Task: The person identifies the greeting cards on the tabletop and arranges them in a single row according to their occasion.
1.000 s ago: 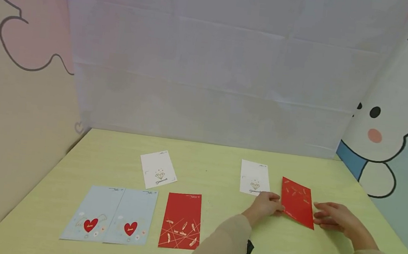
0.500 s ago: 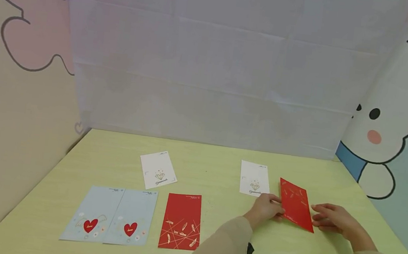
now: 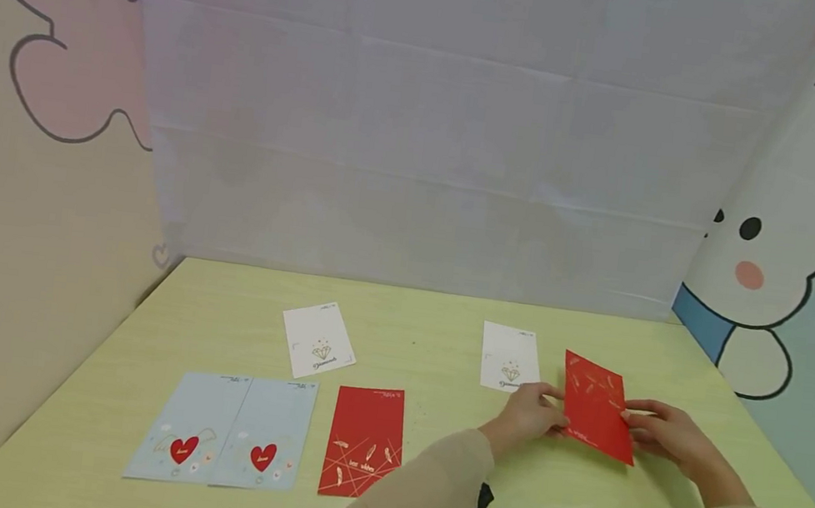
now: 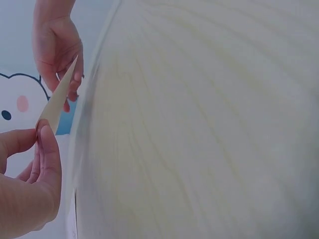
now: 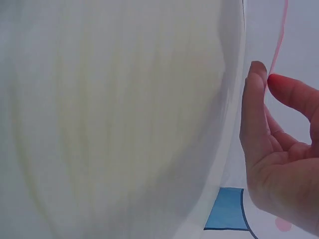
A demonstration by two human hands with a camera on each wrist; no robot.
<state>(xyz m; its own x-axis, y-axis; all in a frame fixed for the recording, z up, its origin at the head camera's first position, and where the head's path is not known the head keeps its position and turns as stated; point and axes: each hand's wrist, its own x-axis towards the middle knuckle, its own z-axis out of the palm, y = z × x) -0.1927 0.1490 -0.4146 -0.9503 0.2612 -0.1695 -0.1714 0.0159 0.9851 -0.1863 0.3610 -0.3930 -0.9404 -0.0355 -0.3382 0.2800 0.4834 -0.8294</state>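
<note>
A red card (image 3: 592,405) with gold feather prints is held tilted above the right part of the table. My left hand (image 3: 526,416) pinches its left edge between thumb and fingers. On the opposite edge, my right hand (image 3: 672,437) has its thumb on the front and fingers behind. From the left wrist, the card's pale back (image 4: 59,102) shows between both hands. The right wrist view catches only a thin pinkish edge of the card (image 5: 279,40), pinched between thumb and fingertip. Just left of my left hand lies a white card (image 3: 511,356) with a diamond print.
Another white diamond card (image 3: 318,340) lies at the back left of the table (image 3: 220,308). Two light blue heart cards (image 3: 188,422) lie side by side at front left. A red "best wishes" card (image 3: 363,442) rests beside them, partly covered by my left sleeve.
My right hand has moved inward from just beside the red card and now pinches its right edge. The card has risen slightly. My left hand keeps its pinch.
</note>
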